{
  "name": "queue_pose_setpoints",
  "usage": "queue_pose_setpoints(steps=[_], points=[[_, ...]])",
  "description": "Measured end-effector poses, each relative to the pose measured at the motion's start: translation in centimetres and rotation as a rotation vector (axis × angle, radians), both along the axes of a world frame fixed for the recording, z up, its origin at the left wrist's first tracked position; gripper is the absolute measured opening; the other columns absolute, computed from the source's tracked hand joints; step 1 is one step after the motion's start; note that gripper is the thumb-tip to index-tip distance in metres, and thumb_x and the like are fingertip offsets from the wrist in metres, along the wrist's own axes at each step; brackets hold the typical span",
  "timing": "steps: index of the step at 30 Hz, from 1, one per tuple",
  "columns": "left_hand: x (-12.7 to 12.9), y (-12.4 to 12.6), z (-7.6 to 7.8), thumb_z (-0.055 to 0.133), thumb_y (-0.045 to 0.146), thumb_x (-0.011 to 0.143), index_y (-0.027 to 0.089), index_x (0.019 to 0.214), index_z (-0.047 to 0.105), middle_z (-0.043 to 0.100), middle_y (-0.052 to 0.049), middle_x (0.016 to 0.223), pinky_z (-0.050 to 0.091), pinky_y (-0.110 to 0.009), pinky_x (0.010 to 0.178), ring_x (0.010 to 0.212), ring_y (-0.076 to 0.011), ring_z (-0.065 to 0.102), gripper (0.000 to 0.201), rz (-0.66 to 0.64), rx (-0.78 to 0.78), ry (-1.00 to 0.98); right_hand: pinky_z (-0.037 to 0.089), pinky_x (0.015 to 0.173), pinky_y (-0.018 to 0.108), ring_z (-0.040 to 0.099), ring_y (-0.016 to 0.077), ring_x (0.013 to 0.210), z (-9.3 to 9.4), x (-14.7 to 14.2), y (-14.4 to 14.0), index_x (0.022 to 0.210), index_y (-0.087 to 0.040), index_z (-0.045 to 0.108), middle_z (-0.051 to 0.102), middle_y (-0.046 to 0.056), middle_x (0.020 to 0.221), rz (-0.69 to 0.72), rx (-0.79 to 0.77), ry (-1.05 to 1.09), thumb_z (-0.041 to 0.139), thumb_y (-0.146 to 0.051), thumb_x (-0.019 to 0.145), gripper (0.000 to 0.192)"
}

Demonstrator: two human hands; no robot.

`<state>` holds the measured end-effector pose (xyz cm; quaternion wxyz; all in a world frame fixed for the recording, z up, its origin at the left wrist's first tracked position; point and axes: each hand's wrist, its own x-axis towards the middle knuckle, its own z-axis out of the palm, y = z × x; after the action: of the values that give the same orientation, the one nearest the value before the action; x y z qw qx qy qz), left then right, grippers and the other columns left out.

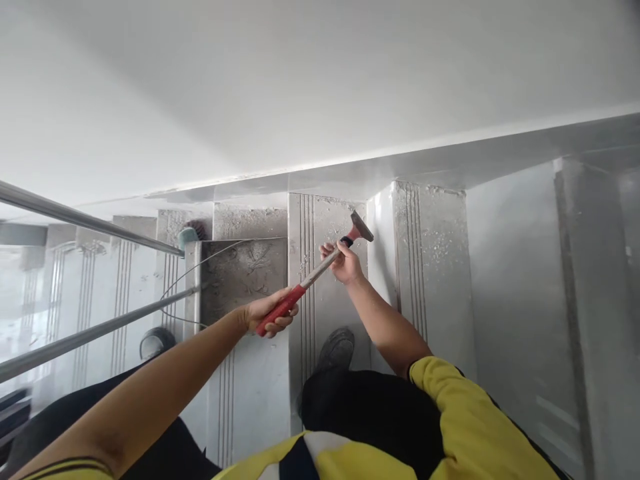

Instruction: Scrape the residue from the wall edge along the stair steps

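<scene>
- Scraper [320, 270] up in both hands, long-handled, with a metal shaft, a red grip at the low end and a red neck carrying a dark flat blade [361, 227] at the top.
- Left hand [267, 313] is wrapped around the red grip, fingers curled tight under it, forearm stretched out from the lower left.
- Right hand [344, 261] is closed around the shaft high up, just below the blade, with the wrist bent and the arm coming up from a yellow sleeve [460, 413].
- Tool runs on a slant, from low left to high right, above the stairs.
- Blade sits at the grooved edge of a grey step [325, 213], near the white wall [280, 87]; whether it actually touches the surface I cannot tell.
- Steps all around are grey and flecked with pale specks and streaks, heaviest on the step [430, 233] to the right of the blade.
- Dark shoe [336, 348] is planted on the step below the right hand, with black trousers [370, 407] beneath it.
- Metal handrail bars [90, 223] cross at the left, and a thin wire [173, 293] loops near them.
- Teal brush head [189, 235] peeks out just past the end of the upper rail.
</scene>
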<state>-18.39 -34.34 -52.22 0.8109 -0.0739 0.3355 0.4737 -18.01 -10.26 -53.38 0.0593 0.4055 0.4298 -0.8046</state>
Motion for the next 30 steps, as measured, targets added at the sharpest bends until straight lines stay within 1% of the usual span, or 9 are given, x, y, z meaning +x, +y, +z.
queue_pose_setpoints(steps=[2, 4, 8, 10, 14, 16, 19, 24, 30], points=[[1.6, -0.1, 0.9, 0.044, 0.081, 0.066, 0.021, 0.083, 0.04, 0.044, 0.004, 0.059, 0.044, -0.024, 0.044, 0.044, -0.0089, 0.042, 0.062, 0.025, -0.079, 0.213, 0.055, 0.062, 0.032, 0.063, 0.0176, 0.067, 0.0, 1.2, -0.5, 0.071, -0.02, 0.046, 0.059, 0.001, 0.063, -0.14, 0.086, -0.075, 0.068, -0.037, 0.068, 0.028], [3.8, 0.6, 1.8, 0.049, 0.074, 0.069, 0.02, 0.088, 0.043, 0.05, 0.002, 0.067, 0.048, -0.025, 0.05, 0.053, -0.0117, 0.051, 0.058, -0.06, -0.148, 0.485, 0.054, 0.056, 0.03, 0.058, 0.0142, 0.055, -0.3, 2.6, -0.4, 0.072, -0.021, 0.043, 0.051, -0.004, 0.055, -0.244, 0.225, -0.141, 0.069, -0.035, 0.067, 0.03], [6.2, 2.8, 2.3, 0.029, 0.069, 0.082, 0.018, 0.088, 0.049, 0.053, -0.002, 0.061, 0.041, -0.024, 0.043, 0.05, -0.0152, 0.055, 0.056, -0.273, -0.254, 0.833, 0.052, 0.047, 0.026, 0.055, 0.0125, 0.048, -1.1, 4.0, 0.7, 0.072, -0.022, 0.041, 0.047, -0.006, 0.051, -0.253, 0.33, -0.142, 0.068, -0.028, 0.063, 0.029], [4.4, 3.5, 2.2, 0.027, 0.068, 0.083, 0.016, 0.091, 0.052, 0.055, -0.004, 0.062, 0.041, -0.025, 0.043, 0.048, -0.0161, 0.056, 0.058, -0.307, -0.292, 0.873, 0.051, 0.045, 0.026, 0.057, 0.0136, 0.049, -1.5, 2.6, 1.2, 0.07, -0.021, 0.042, 0.048, -0.005, 0.051, -0.235, 0.318, -0.133, 0.066, -0.024, 0.061, 0.026], [-3.7, 3.7, 1.8, 0.039, 0.068, 0.08, 0.012, 0.088, 0.057, 0.056, -0.008, 0.06, 0.04, -0.027, 0.044, 0.047, -0.0185, 0.056, 0.06, -0.472, -0.336, 1.054, 0.05, 0.044, 0.024, 0.06, 0.0148, 0.051, -1.9, -3.6, 1.6, 0.068, -0.019, 0.042, 0.052, -0.001, 0.053, -0.248, 0.311, -0.168, 0.06, -0.02, 0.063, 0.018], [-6.6, 3.7, 2.1, 0.045, 0.067, 0.078, 0.012, 0.087, 0.057, 0.055, -0.007, 0.057, 0.039, -0.026, 0.045, 0.048, -0.0181, 0.055, 0.058, -0.457, -0.331, 1.116, 0.05, 0.044, 0.023, 0.06, 0.0143, 0.05, -1.5, -6.0, 1.6, 0.069, -0.019, 0.042, 0.052, -0.001, 0.053, -0.262, 0.325, -0.161, 0.058, -0.02, 0.064, 0.017], [-6.6, 3.4, 2.9, 0.046, 0.065, 0.079, 0.012, 0.093, 0.055, 0.057, -0.008, 0.058, 0.041, -0.027, 0.044, 0.045, -0.0175, 0.054, 0.055, -0.429, -0.307, 1.039, 0.05, 0.044, 0.023, 0.057, 0.0125, 0.047, -0.6, -5.8, 1.3, 0.068, -0.02, 0.042, 0.051, -0.003, 0.051, -0.294, 0.355, -0.109, 0.059, -0.018, 0.063, 0.017], [-2.8, 2.1, 3.7, 0.052, 0.052, 0.079, 0.014, 0.087, 0.055, 0.06, -0.008, 0.067, 0.042, -0.024, 0.042, 0.045, -0.0152, 0.055, 0.039, -0.478, -0.276, 0.996, 0.051, 0.043, 0.023, 0.055, 0.0114, 0.043, -0.2, -1.0, 0.6, 0.064, -0.019, 0.043, 0.053, -0.002, 0.051, -0.259, 0.296, -0.161, 0.058, -0.016, 0.061, 0.016], [-7.1, 4.5, 4.4, 0.051, 0.035, 0.082, 0.009, 0.106, 0.051, 0.057, -0.007, 0.063, 0.047, -0.029, 0.05, 0.048, -0.0158, 0.056, 0.035, -0.449, -0.351, 0.984, 0.046, 0.037, 0.018, 0.052, 0.0094, 0.039, -0.3, -7.2, 2.0, 0.065, -0.019, 0.041, 0.048, -0.006, 0.045, -0.294, 0.357, -0.151, 0.059, -0.015, 0.063, 0.018]])
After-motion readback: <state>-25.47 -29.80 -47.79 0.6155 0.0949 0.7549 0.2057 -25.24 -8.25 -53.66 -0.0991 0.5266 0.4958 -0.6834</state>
